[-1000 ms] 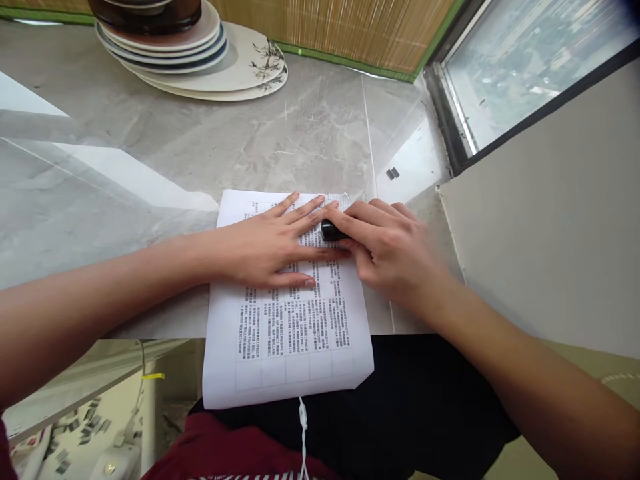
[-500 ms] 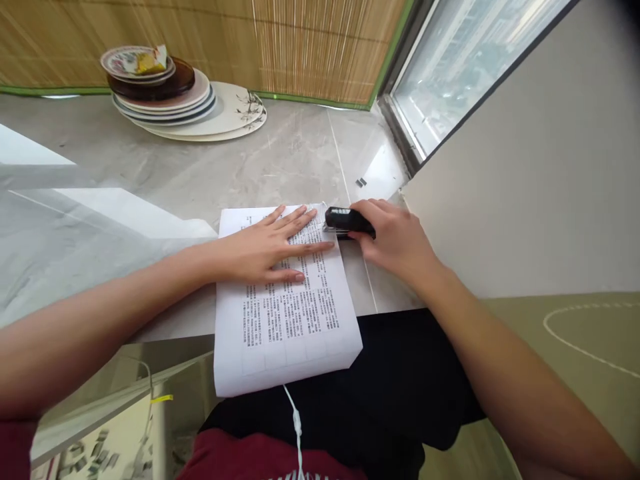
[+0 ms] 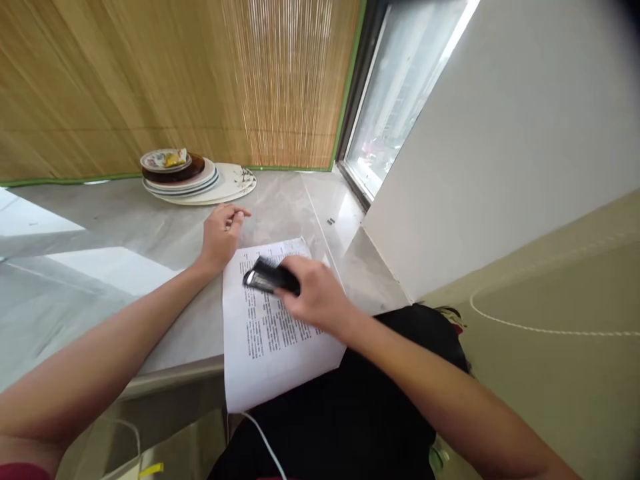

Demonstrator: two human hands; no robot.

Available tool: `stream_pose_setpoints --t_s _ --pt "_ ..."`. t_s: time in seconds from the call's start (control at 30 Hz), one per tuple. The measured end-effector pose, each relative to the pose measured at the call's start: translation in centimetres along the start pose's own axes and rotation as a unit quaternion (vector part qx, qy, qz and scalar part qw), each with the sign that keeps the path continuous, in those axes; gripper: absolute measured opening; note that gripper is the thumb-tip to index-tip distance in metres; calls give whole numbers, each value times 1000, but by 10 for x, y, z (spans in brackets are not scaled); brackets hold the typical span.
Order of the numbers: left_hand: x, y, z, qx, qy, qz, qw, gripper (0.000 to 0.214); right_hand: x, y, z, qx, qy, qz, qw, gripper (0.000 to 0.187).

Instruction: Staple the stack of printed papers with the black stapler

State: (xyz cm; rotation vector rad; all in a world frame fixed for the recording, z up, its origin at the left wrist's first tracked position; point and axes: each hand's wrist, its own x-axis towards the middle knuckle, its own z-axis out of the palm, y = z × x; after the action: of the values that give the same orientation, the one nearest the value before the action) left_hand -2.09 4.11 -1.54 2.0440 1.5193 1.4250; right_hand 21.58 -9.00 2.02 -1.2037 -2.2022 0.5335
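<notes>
My right hand point(image 3: 315, 290) is closed around a black stapler point(image 3: 270, 275). It holds the stapler over the printed sheets, its front end pointing left; whether it touches the paper I cannot tell. The stack of printed paper point(image 3: 255, 377) lies partly on the countertop, and its near end reaches past the edge above my lap. Beside the far left corner of the paper is my left hand point(image 3: 221, 233), its fingers loosely curled and the thumb against them. I see nothing in it.
A stack of plates point(image 3: 200, 190) stands by the bamboo blind point(image 3: 175, 80). Small staple strips point(image 3: 331, 221) lie on the grey countertop point(image 3: 280, 200) near the window point(image 3: 385, 120). A white wall point(image 3: 475, 133) bounds the right side. A white cord point(image 3: 265, 440) hangs below the paper.
My left hand has left the paper, moved up and left, and its spread fingers have curled. The stapler, in my right hand, has moved left from the paper's right edge to over the print.
</notes>
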Motion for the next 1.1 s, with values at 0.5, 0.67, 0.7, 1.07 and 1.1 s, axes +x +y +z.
stream_pose_setpoints --t_s 0.5,0.67,0.7,1.07,1.1 --pt "5 -8 2 -38 -6 -27 999 27 27 111 -59 -8 60 114 992 50" --pt "9 -21 2 -57 1 -37 998 26 54 139 -26 -162 -29 121 979 60" --pt "9 -22 2 -61 8 -39 997 26 59 139 -17 -171 -53 125 976 63" --pt "13 -4 -25 21 149 46 987 26 167 40 106 -199 -55 58 977 66" --pt "15 -6 -28 28 159 48 986 26 173 33 114 -196 -51 51 978 62"
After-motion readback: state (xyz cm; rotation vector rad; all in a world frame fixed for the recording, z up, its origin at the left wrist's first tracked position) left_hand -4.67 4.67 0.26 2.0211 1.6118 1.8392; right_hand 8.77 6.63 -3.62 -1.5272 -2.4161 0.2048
